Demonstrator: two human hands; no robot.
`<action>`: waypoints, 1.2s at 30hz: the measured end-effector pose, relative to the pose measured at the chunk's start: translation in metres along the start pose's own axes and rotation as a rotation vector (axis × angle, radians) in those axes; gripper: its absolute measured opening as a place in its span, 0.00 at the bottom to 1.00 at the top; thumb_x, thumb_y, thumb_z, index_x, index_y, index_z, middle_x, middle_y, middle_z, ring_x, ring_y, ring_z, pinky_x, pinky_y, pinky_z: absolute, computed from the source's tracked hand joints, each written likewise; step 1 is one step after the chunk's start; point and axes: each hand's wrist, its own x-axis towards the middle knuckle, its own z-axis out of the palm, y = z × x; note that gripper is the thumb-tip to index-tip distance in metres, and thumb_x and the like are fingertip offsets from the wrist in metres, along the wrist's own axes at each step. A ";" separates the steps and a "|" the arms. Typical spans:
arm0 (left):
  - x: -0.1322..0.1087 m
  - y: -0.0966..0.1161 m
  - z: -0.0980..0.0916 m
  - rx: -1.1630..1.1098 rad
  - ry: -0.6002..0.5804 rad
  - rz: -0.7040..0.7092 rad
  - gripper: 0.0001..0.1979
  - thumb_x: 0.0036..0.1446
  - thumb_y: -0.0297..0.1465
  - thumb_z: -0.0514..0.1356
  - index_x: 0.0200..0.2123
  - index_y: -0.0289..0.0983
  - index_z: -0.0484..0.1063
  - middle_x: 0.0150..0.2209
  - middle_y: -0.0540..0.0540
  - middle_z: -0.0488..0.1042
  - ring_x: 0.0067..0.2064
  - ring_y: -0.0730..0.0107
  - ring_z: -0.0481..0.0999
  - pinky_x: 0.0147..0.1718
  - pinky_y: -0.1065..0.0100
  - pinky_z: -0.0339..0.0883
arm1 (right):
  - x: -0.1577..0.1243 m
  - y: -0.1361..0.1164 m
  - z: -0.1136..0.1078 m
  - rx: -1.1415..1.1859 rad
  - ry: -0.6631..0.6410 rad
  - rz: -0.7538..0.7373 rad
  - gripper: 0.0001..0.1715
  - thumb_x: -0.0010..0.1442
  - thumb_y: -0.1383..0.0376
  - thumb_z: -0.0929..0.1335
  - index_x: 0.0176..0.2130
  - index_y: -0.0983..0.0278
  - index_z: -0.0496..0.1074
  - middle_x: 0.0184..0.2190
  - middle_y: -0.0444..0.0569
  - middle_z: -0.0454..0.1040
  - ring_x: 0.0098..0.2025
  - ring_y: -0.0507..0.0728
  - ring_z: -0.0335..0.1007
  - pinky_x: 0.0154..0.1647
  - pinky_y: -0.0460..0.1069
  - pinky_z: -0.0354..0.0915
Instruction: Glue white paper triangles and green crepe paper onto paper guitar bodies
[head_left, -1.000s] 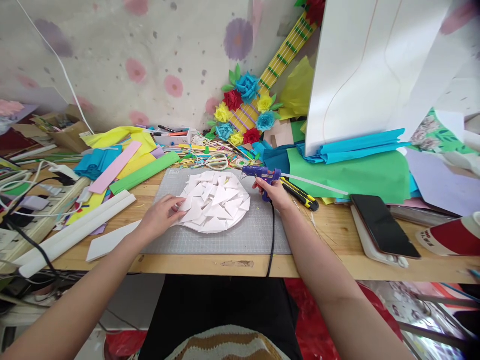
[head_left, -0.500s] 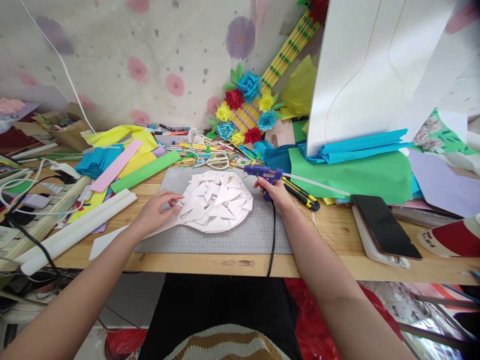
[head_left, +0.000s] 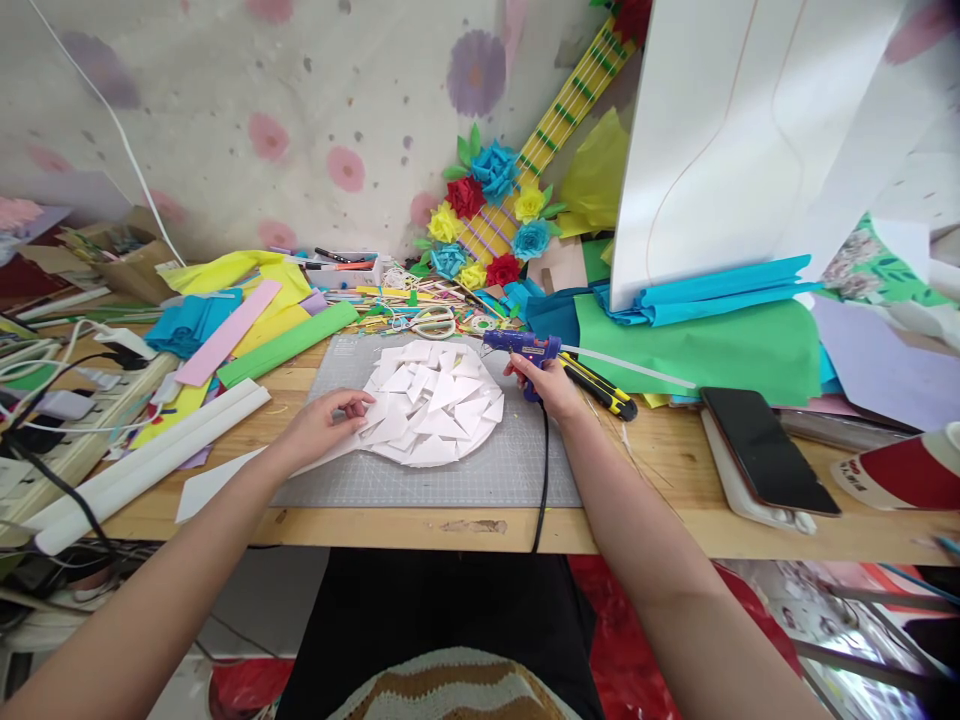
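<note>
My right hand [head_left: 549,384] is wrapped round the handle of a blue glue gun [head_left: 525,347]. The gun's nozzle points left, over the far right edge of a white craft piece. A long white glue stick [head_left: 630,366] sticks out of its back, and its black cord hangs over the table's front edge. The round white piece [head_left: 431,405] is covered in overlapping folded paper triangles and has a narrow neck to the left. At its left edge is my left hand [head_left: 328,425], fingers loosely bent and apart from the thumb, with nothing visible in them.
A grey cutting mat [head_left: 517,480] lies under the piece. Right of the gun are a yellow and black utility knife [head_left: 600,388], a phone [head_left: 769,450] and a paper cup [head_left: 900,468]. Scissors [head_left: 433,322] lie behind, white rolls [head_left: 150,465] at left. A flower-covered paper guitar [head_left: 491,225] leans on the wall.
My left hand has shifted slightly right, its fingers a little more curled by the piece's edge. The glue gun stays almost in place. The whole view has drifted slightly.
</note>
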 end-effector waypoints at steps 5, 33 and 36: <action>0.001 0.000 0.000 0.066 -0.007 0.024 0.17 0.50 0.41 0.58 0.42 0.40 0.73 0.35 0.47 0.70 0.38 0.66 0.71 0.41 0.64 0.67 | -0.001 -0.003 0.001 0.000 0.015 0.005 0.25 0.46 0.44 0.69 0.24 0.63 0.70 0.23 0.45 0.72 0.20 0.48 0.57 0.22 0.46 0.56; 0.034 0.038 -0.018 0.264 -0.162 0.017 0.43 0.41 0.50 0.64 0.59 0.40 0.59 0.61 0.38 0.59 0.60 0.50 0.61 0.53 0.56 0.62 | 0.006 0.004 0.000 0.101 0.132 0.063 0.27 0.42 0.41 0.71 0.22 0.62 0.69 0.19 0.44 0.69 0.18 0.47 0.55 0.19 0.45 0.58; 0.052 0.043 -0.006 0.270 -0.112 -0.062 0.51 0.37 0.53 0.65 0.62 0.39 0.53 0.64 0.34 0.54 0.64 0.47 0.56 0.58 0.54 0.55 | 0.010 0.008 -0.003 0.128 0.207 0.092 0.28 0.43 0.41 0.71 0.22 0.62 0.69 0.21 0.46 0.71 0.19 0.48 0.57 0.18 0.45 0.60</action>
